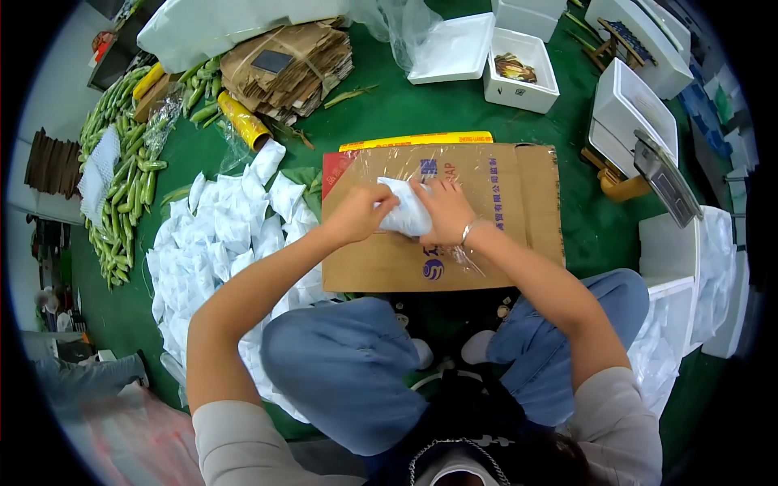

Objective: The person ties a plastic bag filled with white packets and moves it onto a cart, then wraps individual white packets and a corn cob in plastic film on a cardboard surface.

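A plump white packet [405, 209] is between my two hands, just above a flat cardboard box [519, 219] with blue print and clear film on it. The fingers of my left hand [362, 212] pinch the packet's upper left edge. My right hand [446, 212] is wrapped round its right side, with the thumb near the top. Close by on the left, a large heap of similar white packets [203, 251] spreads over the green floor beside my knee. What is in the packet cannot be seen.
Ears of corn in green husks [121, 211] are piled at the left. A tied cardboard stack [284, 69] bears a dark flat object. White foam boxes [521, 93] stand at the back and right, near a tilted scale display [666, 178]. A yellow roll [241, 120] lies behind the heap.
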`<state>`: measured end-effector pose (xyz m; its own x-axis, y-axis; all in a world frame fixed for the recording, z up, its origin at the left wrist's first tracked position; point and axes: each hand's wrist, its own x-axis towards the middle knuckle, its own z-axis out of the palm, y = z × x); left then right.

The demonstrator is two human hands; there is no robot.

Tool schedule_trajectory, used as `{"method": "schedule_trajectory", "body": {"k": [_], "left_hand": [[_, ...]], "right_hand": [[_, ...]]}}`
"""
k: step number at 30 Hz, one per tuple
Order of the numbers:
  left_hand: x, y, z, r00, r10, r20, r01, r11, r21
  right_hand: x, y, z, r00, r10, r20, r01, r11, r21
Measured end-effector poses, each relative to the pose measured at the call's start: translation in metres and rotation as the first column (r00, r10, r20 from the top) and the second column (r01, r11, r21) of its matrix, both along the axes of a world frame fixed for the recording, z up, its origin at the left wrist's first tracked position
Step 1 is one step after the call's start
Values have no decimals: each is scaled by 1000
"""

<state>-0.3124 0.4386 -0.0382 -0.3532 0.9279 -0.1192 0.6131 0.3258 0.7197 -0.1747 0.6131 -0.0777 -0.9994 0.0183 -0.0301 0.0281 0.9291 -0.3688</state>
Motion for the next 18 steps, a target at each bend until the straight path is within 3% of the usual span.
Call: {"method": "schedule_trajectory", "body": {"k": [1, 2, 3, 4, 5, 6, 7, 8, 9, 10, 11, 13, 14, 15, 16, 18], "left_hand": [[2, 6, -9, 1000, -9, -5, 9, 1000, 4], [3, 11, -17, 958, -75, -278, 107, 989, 103], [1, 18, -18, 838, -107, -535, 230, 958, 169], [-3, 20, -19, 824, -197, -531, 291, 952, 98], [-6, 25, -20, 825, -202, -528, 298, 949, 102], [-12, 31, -22, 802, -225, -554, 320, 944, 81], [-16, 35, -22, 777, -242, -581, 340, 938, 63], [-19, 38, -20, 776, -233, -586, 340, 937, 77], [-22, 40, -16, 787, -259, -561, 327, 945, 22], [-23, 38, -14, 800, -290, -526, 316, 948, -43], [-22, 37, -15, 800, -295, -522, 319, 947, -45], [-24, 39, -14, 787, -273, -552, 340, 940, 20], [-21, 36, -7, 783, -272, -559, 347, 937, 30], [-16, 33, 0, 787, -301, -538, 336, 941, -34], [-8, 31, 9, 793, -327, -515, 324, 941, -98], [18, 29, 36, 817, -284, -501, 311, 950, -32]], "right_hand": [[-8, 10, 2, 999, 35, 34, -31, 993, -110], [-16, 24, 4, 999, 22, 27, -19, 994, -104], [-23, 37, 10, 991, 67, 119, -18, 930, -366], [-23, 42, 13, 970, 140, 200, 10, 796, -605], [-16, 37, 10, 970, 133, 205, 19, 797, -603], [-4, 23, 0, 982, -180, 52, 167, 715, -678], [8, 6, -8, 872, -484, -73, 264, 591, -762], [20, -19, -15, 742, -669, -48, 326, 423, -846], [36, -36, -12, 743, -666, -62, 322, 437, -840], [55, -56, -7, 709, -682, -181, 503, 668, -548], [66, -68, -4, 696, -654, -295, 636, 753, -169], [92, -40, -42, 743, -531, -406, 465, 847, -257], [101, -17, -18, 614, -746, -258, 546, 638, -542], [99, 7, 19, 479, -877, -38, 566, 342, -750], [91, 19, 56, 517, -854, -63, 546, 386, -743], [59, 46, 88, 622, -773, -125, 536, 537, -651]]}}
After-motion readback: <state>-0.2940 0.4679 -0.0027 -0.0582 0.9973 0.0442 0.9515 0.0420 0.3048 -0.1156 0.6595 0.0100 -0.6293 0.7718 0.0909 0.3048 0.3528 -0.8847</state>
